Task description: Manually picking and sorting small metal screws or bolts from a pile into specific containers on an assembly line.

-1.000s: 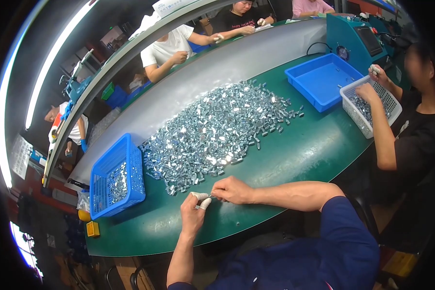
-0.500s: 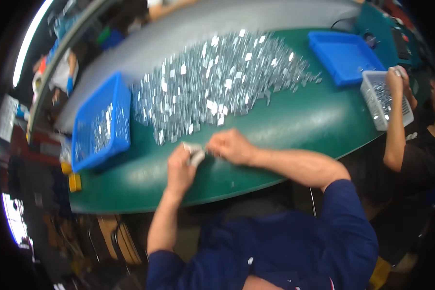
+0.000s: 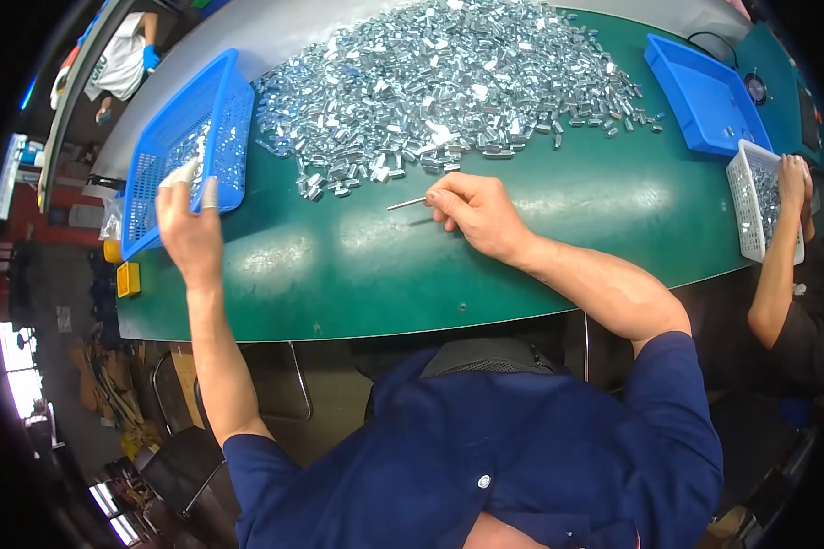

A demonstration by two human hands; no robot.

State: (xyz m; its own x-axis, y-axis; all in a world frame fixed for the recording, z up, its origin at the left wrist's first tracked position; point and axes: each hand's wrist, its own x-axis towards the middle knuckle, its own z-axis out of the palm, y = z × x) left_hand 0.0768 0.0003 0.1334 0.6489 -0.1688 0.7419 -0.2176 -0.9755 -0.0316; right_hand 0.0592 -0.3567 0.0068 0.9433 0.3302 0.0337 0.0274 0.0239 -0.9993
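Observation:
My right hand (image 3: pixel 485 215) is above the table's middle, its fingers closed on a thin metal rod (image 3: pixel 405 204) that sticks out to the left. My left hand (image 3: pixel 189 229) reaches over the near right side of a blue basket (image 3: pixel 231 137), white covers on some of its fingertips. Its fingers are apart, and I see nothing between them. Small shiny metal pieces (image 3: pixel 190 142) lie inside that basket. Beyond my right hand spreads a wide heap of similar silvery metal pieces (image 3: pixel 439 91).
The green tabletop (image 3: pixel 357 284) has a curved near edge. At the right are a blue tray (image 3: pixel 705 101) and a white basket (image 3: pixel 749 206) of metal pieces, with a co-worker's hands (image 3: pixel 794 188) over it. A small yellow box (image 3: pixel 128 279) sits at the left edge.
My left hand has moved left, away from my right hand, to the blue basket. My right hand has shifted a little right, and its rod now shows plainly. The view has shifted too.

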